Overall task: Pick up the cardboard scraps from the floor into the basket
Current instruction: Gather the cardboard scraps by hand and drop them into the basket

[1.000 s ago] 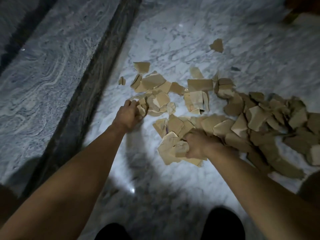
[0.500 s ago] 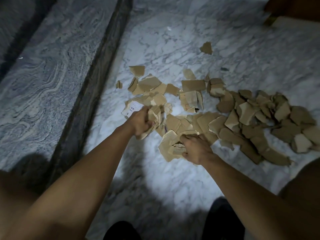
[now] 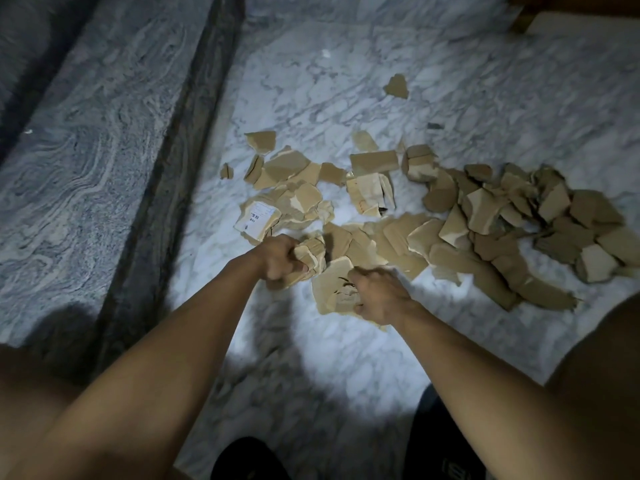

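Since your left hand (image 3: 280, 258) has drawn its fistful of cardboard scraps (image 3: 311, 252) near your right hand (image 3: 381, 296) — both clench pieces — a trip to the basket looks due.

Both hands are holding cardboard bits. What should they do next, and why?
Probably lift both hands and carry the bits to the basket, which is out of view. The left hand grips a bunch of cardboard scraps and the right hand grips another bunch, so neither seems able to take much more.
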The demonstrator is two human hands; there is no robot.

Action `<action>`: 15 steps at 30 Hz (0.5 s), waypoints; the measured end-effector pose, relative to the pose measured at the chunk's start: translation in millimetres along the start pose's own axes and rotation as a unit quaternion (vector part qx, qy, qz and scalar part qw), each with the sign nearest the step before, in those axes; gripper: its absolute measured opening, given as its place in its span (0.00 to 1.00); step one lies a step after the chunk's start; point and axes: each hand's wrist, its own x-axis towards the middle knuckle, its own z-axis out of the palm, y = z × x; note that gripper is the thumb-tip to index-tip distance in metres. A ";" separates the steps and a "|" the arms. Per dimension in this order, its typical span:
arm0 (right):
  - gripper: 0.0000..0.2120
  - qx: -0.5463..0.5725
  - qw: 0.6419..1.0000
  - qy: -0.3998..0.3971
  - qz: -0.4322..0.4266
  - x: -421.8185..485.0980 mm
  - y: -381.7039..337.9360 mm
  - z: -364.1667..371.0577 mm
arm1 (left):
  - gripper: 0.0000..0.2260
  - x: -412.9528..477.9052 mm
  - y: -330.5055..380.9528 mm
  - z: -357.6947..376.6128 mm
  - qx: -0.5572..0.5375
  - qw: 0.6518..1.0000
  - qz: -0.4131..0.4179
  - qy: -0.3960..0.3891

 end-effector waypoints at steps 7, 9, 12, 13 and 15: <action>0.37 0.147 0.985 -0.019 0.092 5.2 58.4 -53.0 | 0.21 -0.5 32.6 19.6 0.065 0.995 0.040 -0.060; 0.37 0.129 0.984 0.006 0.118 4.2 75.5 -61.8 | 0.25 1.8 40.9 34.9 0.116 0.990 0.049 -0.060; 0.36 0.119 0.985 0.000 0.125 -1.5 88.2 -59.4 | 0.34 8.3 46.4 62.4 0.182 0.982 0.044 -0.033; 0.35 0.115 0.985 -0.007 0.130 -4.0 89.6 -54.4 | 0.35 9.4 46.1 69.6 0.192 0.981 0.036 -0.017; 0.34 0.134 0.981 -0.028 0.140 -9.7 89.6 -42.0 | 0.35 10.7 43.5 79.4 0.196 0.980 0.035 0.016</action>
